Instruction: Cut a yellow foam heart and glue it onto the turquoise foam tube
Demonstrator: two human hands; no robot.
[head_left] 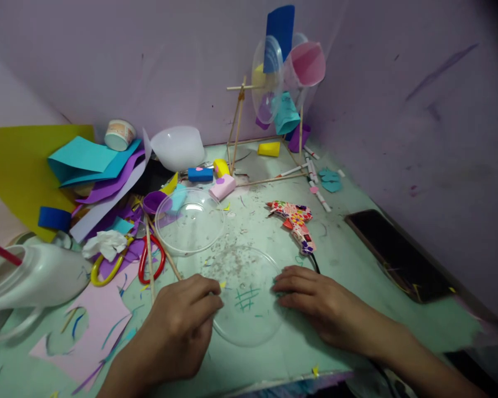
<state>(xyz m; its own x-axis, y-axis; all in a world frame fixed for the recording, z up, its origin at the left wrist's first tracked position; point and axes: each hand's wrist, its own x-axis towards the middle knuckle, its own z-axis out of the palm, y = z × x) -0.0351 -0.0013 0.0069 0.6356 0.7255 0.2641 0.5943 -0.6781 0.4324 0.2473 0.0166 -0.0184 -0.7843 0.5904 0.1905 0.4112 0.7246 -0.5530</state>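
A round clear plastic lid lies between my two hands, flat or nearly flat on the table. Its left rim is gripped by my left hand, with the fingers bent and the thumb tucked below. My right hand has its fingertips pressed together on the opposite rim. Green crossed lines show inside the lid's outline; I cannot tell whether they are on it or on the tabletop. Just beyond my right hand rests a flower-patterned glue gun with a black cord. Another clear lid is behind my left hand.
At the back stands a stick frame carrying a wheel of lids and coloured paper cups. A dark phone lies at right. To the left are red-handled scissors, coloured sheets, pink paper scraps and a tipped white jug.
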